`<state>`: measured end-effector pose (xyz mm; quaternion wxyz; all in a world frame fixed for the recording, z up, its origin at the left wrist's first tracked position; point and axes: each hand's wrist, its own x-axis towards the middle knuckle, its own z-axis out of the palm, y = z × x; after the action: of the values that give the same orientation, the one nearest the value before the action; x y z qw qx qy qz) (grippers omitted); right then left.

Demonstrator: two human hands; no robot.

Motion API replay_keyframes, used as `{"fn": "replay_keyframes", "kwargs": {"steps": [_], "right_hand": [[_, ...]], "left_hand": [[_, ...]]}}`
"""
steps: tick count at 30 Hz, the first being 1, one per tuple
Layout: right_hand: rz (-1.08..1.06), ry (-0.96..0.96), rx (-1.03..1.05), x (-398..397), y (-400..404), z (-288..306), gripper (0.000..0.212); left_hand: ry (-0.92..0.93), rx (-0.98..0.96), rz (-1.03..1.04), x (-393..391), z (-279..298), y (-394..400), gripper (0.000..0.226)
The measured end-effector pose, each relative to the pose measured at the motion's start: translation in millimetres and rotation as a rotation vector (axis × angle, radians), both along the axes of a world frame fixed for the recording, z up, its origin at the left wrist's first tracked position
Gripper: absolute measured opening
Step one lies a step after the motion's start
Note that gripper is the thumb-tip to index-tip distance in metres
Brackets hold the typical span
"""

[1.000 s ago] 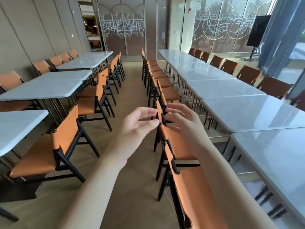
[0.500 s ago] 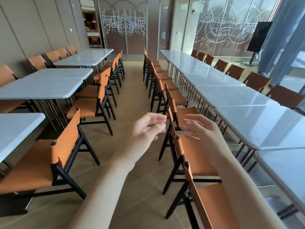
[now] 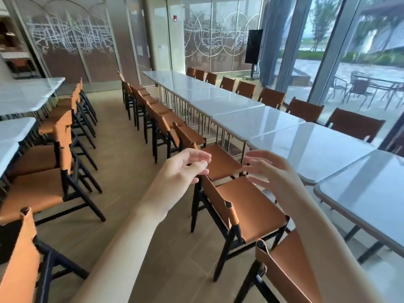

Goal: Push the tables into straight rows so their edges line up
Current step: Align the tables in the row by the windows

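Fingers of the left hand [image 3: 183, 169] and right hand [image 3: 270, 171] were relaxed, holding nothing, apparently above an orange chair [image 3: 244, 206] beside the white tables [image 3: 310, 147].

No readable text, label, brand or number shows anywhere; the glass panels [image 3: 209, 38] carry only line patterns.

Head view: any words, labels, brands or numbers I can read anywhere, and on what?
None can be read.
Small red device on the pillar: too small to read.
Pale notice on the wall: blurred.
Frosted glass panels: line patterns only.
Black screen: blank.
White tables: bare of text.
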<state>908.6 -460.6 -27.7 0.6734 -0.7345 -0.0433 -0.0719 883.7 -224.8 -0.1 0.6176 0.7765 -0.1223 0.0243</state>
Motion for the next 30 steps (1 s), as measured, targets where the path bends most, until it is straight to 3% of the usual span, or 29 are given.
{"fn": "replay_keyframes", "kwargs": {"steps": [5, 13, 19, 24, 30], "right_hand": [[-0.099, 0.094, -0.063, 14.9, 1.3, -19.4, 0.019], [-0.358, 0.191, -0.045, 41.7, -35.7, -58.4, 0.017], [-0.515, 0.246, 0.039, 108.8, -68.7, -82.5, 0.018], [-0.593, 0.254, 0.109, 190.3, -96.6, -74.7, 0.018], [-0.657, 0.218, 0.161, 265.5, -117.7, -61.3, 0.017]], "left_hand": [[0.087, 0.019, -0.196, 61.0, -26.8, -14.2, 0.017], [0.056, 0.365, -0.611, 156.5, -66.1, -80.6, 0.013], [0.091, 0.456, -0.816, 242.5, -83.4, -141.8, 0.012], [0.072, 0.505, -0.855, 331.3, -74.9, -181.3, 0.012], [0.039, 0.311, -0.728, 414.9, -69.8, -218.3, 0.013]]}}
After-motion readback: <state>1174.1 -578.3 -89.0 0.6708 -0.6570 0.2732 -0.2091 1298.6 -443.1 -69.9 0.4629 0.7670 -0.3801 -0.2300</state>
